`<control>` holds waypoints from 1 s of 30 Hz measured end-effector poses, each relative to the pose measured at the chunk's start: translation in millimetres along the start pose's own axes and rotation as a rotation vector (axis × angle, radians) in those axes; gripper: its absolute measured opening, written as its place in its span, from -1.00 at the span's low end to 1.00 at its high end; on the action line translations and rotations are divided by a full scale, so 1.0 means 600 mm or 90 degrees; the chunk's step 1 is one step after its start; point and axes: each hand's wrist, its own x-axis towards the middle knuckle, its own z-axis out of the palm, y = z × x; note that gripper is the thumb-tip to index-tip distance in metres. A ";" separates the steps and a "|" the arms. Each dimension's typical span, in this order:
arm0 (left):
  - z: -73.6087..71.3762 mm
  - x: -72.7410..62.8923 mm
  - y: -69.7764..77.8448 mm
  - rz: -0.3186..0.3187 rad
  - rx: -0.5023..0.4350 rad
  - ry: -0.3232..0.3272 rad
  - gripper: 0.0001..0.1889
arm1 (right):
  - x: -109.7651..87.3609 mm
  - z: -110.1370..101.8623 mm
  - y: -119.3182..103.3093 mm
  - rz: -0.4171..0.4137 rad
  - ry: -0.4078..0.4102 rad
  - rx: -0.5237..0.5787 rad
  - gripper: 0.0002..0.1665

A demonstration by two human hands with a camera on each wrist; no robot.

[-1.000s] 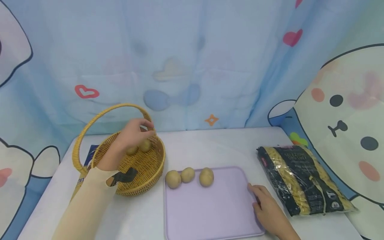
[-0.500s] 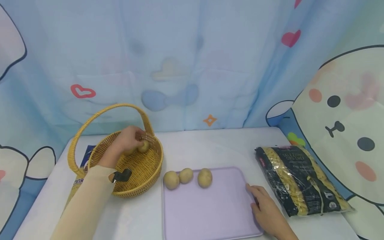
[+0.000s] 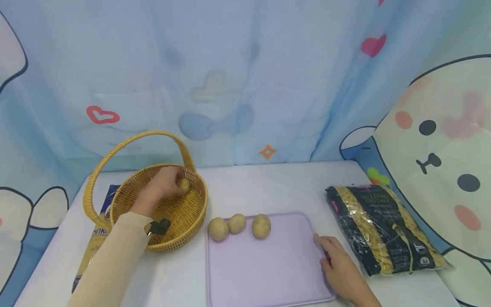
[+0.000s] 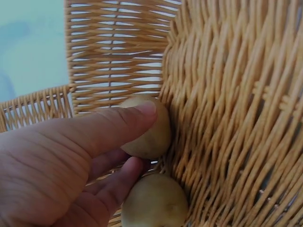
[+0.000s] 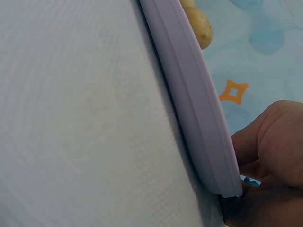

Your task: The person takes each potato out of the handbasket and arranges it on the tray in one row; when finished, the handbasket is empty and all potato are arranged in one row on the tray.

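A packet [image 3: 93,246], partly screened by a sleeve [image 3: 113,260], lies at eight o'clock from a wicker basket [image 3: 180,217]; inside at one, the left hand [image 3: 165,181] pinches a potato [image 4: 151,137] beside a second potato [image 4: 155,203]. Three potatoes [image 3: 237,224] edge a lilac tray [image 3: 264,268] at eleven; the right hand [image 3: 341,266] holds its three-o'clock rim, a black bag [image 3: 385,230] at two.

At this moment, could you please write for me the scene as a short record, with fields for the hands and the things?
Left hand: inside the wicker basket, gripping one potato, thumb across it
Beside it: second potato, also in the basket
Right hand: at the right rim of the purple tray; grip unclear
On the tray: three potatoes, along the far edge
Left of basket: blue-and-yellow packet, partly hidden
Right of tray: black-and-yellow packet
Background: blue curtain
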 end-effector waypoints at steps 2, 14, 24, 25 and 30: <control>0.003 0.000 -0.001 -0.006 0.002 0.002 -0.54 | 0.002 0.000 0.001 0.000 -0.001 -0.002 -0.33; -0.004 -0.010 0.001 -0.004 0.004 0.021 -0.56 | 0.005 0.003 0.004 -0.022 0.001 -0.014 -0.35; -0.034 -0.024 0.031 0.001 -0.039 0.040 -0.51 | 0.006 0.001 0.000 0.018 -0.039 -0.018 -0.35; -0.036 -0.026 0.034 0.002 -0.047 0.041 -0.52 | 0.007 0.000 0.000 0.018 -0.040 -0.020 -0.35; -0.042 -0.034 0.055 0.008 -0.105 0.053 -0.58 | 0.008 -0.001 0.001 0.025 -0.042 -0.022 -0.35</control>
